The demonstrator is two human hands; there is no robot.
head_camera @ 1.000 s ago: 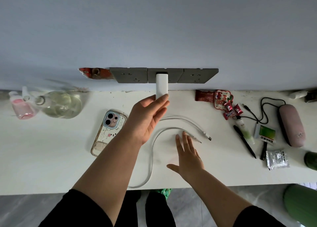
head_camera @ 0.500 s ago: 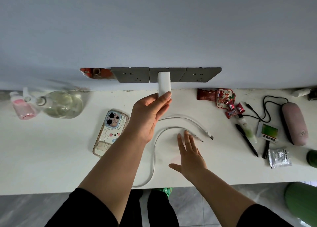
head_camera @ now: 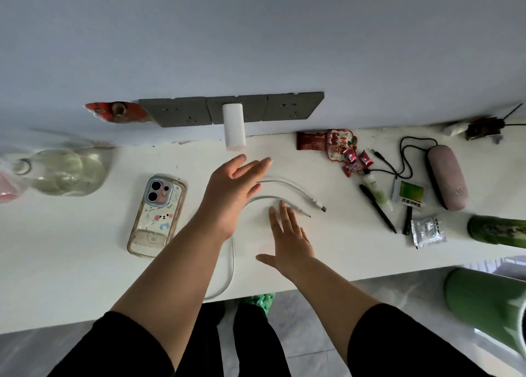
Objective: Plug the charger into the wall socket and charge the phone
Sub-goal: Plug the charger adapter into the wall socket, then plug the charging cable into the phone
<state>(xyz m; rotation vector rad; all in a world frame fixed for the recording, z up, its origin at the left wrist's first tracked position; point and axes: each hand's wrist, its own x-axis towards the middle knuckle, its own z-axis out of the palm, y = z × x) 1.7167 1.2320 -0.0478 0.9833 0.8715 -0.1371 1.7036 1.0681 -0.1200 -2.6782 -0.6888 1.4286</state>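
The white charger [head_camera: 234, 127] is sitting plugged into the middle plate of the grey wall socket [head_camera: 232, 110], its body sticking out from the wall above the back edge of the white table [head_camera: 71, 257]. Nothing is gripping it: the left hand [head_camera: 232, 194] is hovering just below it with fingers spread loosely and palm empty, the fingertips near the charger's lower end but apart from it. Under that hand the white cable [head_camera: 233, 262] is lying on the table, running up from the front edge, passing beneath the left wrist and curving to the right, where its two ends are resting side by side, unconnected to anything. The right hand [head_camera: 289, 240] is lying flat and open on the table, fingers extended, with the fingertips just beside or touching the nearer strand of cable; which, cannot be told. The phone [head_camera: 156, 215] is lying camera side up in a clear decorated case to the left of the left forearm, well apart from the cable ends. Farther left, a clear glass bottle [head_camera: 65, 171] is resting on its side. On the right side of the table are sitting red snack wrappers [head_camera: 336, 144], a black pen [head_camera: 377, 207], a pink case [head_camera: 447, 176] with a black cord, and a small silver sachet [head_camera: 428, 231].
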